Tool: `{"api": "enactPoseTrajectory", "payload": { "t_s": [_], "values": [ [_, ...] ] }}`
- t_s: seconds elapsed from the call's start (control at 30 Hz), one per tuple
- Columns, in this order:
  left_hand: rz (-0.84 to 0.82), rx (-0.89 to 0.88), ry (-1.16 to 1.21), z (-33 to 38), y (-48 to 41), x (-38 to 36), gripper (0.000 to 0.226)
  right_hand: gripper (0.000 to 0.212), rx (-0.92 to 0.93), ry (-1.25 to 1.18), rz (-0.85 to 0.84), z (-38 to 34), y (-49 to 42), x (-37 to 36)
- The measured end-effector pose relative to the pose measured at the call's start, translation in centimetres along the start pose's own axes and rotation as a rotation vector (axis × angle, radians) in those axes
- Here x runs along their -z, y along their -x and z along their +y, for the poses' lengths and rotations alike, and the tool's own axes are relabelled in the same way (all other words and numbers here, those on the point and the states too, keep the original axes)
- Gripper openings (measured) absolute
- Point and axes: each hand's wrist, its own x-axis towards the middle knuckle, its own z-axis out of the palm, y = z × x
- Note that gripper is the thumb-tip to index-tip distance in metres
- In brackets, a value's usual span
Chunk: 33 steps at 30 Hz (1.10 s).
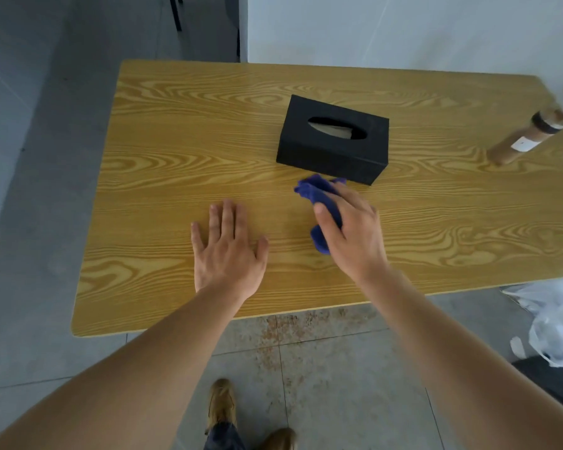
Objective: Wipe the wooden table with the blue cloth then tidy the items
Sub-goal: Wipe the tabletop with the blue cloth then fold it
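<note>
The wooden table [163, 177] fills the middle of the view. A crumpled blue cloth [316, 193] lies on it just in front of a black tissue box [333, 139]. My right hand [355, 235] presses down on the cloth, with its fingers curled over it. My left hand [226, 248] rests flat on the tabletop to the left, fingers spread, holding nothing. A brown bottle [527, 138] with a white label and a dark band near the top stands at the table's right end.
A white wall runs behind the table's far edge. White plastic bags [553, 329] lie on the tiled floor at the right, past the table's near corner. My shoes [221, 404] stand on the floor below the near edge.
</note>
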Motion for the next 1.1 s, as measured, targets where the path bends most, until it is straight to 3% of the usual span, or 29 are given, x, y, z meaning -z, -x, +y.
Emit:
{"api": "enactPoseTrajectory", "payload": {
  "t_s": [0.17,0.33,0.77,1.1],
  "values": [
    [0.026,0.005,0.008,-0.1,0.0,-0.3,0.079,0.057,-0.067,0.206,-0.299,0.7,-4.7,-5.5],
    [0.035,0.001,0.004,-0.2,0.0,-0.5,0.077,0.061,-0.045,0.338,-0.379,1.8,-4.5,-7.0],
    [-0.058,0.022,-0.013,0.3,0.1,0.7,0.077,0.061,-0.1,0.459,-0.343,4.1,3.8,-2.4],
    [-0.04,-0.059,0.151,8.4,-1.5,1.2,0.072,0.052,0.043,0.328,-0.267,6.3,9.7,0.9]
  ]
}}
